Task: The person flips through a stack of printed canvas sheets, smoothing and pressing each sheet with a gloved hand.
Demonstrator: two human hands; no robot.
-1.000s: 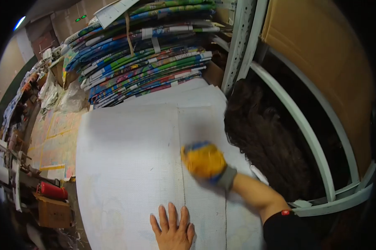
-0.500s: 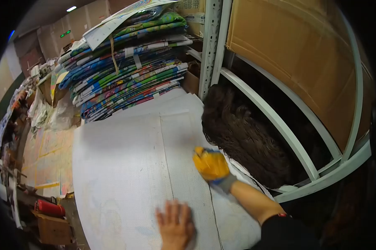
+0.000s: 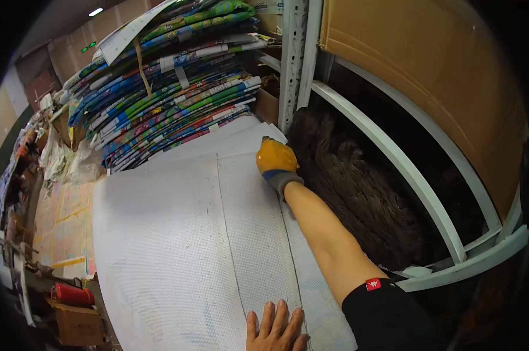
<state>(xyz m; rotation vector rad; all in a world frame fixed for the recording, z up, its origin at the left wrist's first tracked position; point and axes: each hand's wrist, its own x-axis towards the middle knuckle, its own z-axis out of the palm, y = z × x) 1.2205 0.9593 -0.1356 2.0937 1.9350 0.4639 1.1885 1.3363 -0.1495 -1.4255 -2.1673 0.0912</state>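
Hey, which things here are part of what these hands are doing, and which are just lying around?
In use, it seems:
White mesh sheet, under both hands
Yellow glove, worn on the right hand
Left hand, bare and spread

Probably just lying around, untouched:
Stack of folded printed sheets
Dark shaggy bundle
Red canister
Cardboard box
Plastic bags

Lighting, my feed: ceiling lamp (image 3: 96,11), glaring, far beyond and left of the bare fingers (image 3: 267,320). White sheet (image 3: 159,234) under them: pale, softly shadowed at its far-left end. Shelf recess (image 3: 418,142), beyond them rightward: near-black. I note edge bowing, black corners.
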